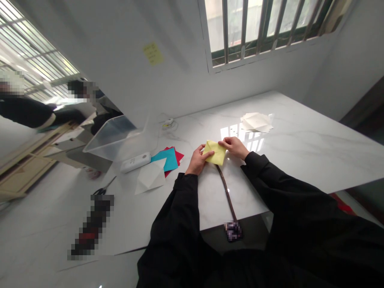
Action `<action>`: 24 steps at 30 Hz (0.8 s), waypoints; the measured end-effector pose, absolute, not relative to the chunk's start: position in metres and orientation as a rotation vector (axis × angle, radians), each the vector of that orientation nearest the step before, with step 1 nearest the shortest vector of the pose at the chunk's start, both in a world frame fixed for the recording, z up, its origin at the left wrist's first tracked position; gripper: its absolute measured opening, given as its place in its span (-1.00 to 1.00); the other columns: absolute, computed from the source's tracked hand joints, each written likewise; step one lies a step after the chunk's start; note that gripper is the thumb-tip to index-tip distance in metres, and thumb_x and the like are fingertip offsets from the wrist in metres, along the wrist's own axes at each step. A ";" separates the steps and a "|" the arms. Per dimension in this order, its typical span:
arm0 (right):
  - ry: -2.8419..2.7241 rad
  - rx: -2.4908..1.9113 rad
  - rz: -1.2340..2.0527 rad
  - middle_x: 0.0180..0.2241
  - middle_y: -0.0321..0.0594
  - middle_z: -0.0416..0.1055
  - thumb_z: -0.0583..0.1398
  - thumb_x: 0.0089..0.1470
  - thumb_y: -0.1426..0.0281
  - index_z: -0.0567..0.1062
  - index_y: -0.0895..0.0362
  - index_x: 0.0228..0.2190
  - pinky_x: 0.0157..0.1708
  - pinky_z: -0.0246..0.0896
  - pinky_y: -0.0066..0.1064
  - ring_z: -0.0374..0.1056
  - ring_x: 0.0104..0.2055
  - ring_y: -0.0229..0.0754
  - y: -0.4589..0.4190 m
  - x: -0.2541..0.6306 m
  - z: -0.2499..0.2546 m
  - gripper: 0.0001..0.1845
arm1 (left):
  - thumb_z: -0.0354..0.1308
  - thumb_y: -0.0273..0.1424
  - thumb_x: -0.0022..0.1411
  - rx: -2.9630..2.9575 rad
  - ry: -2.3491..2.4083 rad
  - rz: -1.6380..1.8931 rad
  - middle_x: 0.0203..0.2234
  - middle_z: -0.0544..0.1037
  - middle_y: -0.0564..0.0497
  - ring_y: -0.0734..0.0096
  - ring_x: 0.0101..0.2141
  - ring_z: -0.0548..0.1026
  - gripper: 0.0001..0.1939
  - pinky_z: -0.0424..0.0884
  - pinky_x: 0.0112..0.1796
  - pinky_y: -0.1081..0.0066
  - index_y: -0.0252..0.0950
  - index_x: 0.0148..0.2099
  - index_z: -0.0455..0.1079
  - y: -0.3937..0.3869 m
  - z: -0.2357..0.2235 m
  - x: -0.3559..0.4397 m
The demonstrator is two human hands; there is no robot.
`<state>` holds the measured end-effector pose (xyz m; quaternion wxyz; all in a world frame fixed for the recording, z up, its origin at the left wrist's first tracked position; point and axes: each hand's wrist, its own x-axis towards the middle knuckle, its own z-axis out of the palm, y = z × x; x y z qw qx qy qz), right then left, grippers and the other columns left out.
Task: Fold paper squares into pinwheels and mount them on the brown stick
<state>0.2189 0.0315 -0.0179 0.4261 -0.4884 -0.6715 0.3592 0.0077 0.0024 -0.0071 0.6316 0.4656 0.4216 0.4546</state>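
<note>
A folded sheet of yellow paper (215,153) lies on the white marble table (300,152), pinched between both hands. My left hand (198,161) grips its left side, and my right hand (235,147) holds its upper right corner with the fingertips. Black sleeves cover both forearms. A folded white paper (150,176) and loose teal (168,159) and red (177,157) sheets lie left of my left hand. The underside of the yellow paper is hidden.
A transparent plastic bin (113,138) and a white rectangular device (135,162) stand at the left. A stack of pale paper (256,122) lies far right. Scissors (105,187) and a dark strap (225,188) lie nearby. Two people (79,106) stand beyond the table's left side.
</note>
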 end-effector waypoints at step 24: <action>-1.569 -1.793 0.185 -0.16 0.15 0.56 0.24 0.18 0.29 0.72 0.19 -0.22 0.05 0.27 -0.01 0.38 -0.05 0.21 0.107 0.276 -0.058 -0.70 | 0.55 -0.26 -0.05 0.963 0.943 1.184 -0.08 0.68 -0.14 0.23 -0.13 0.63 -0.41 0.50 -0.08 0.33 -0.33 0.01 0.50 0.005 -0.016 0.008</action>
